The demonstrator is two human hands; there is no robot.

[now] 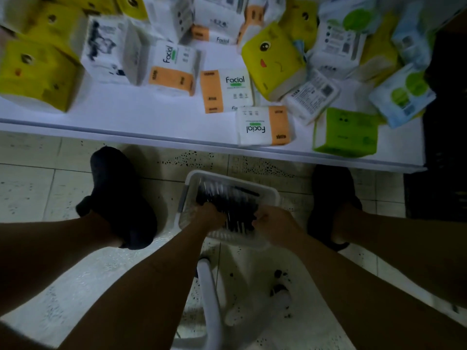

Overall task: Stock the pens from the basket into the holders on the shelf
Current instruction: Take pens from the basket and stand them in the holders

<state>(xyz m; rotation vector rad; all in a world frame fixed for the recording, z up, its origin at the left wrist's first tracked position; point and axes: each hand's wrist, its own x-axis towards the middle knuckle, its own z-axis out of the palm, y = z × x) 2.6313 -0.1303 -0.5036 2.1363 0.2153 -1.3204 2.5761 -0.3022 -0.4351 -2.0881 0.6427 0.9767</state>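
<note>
Pickup step: left hand (211,215) and right hand (272,224) down in basket (192,178), both curled among pens (223,195), actual hold impossible to tell; next: secure a bunch, lift toward holders

Pens (222,195) in the basket (194,176): a dark, motion-blurred mass I cannot count. Fingertips of my left hand (211,215) and right hand (273,224) are buried among them; grip indeterminate. Top-row tissue packs (217,6) are cropped.

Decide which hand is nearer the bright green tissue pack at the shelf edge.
Right. The right hand, at the pens in the basket, is below-left of the green tissue pack; the left hand is further left.
</note>
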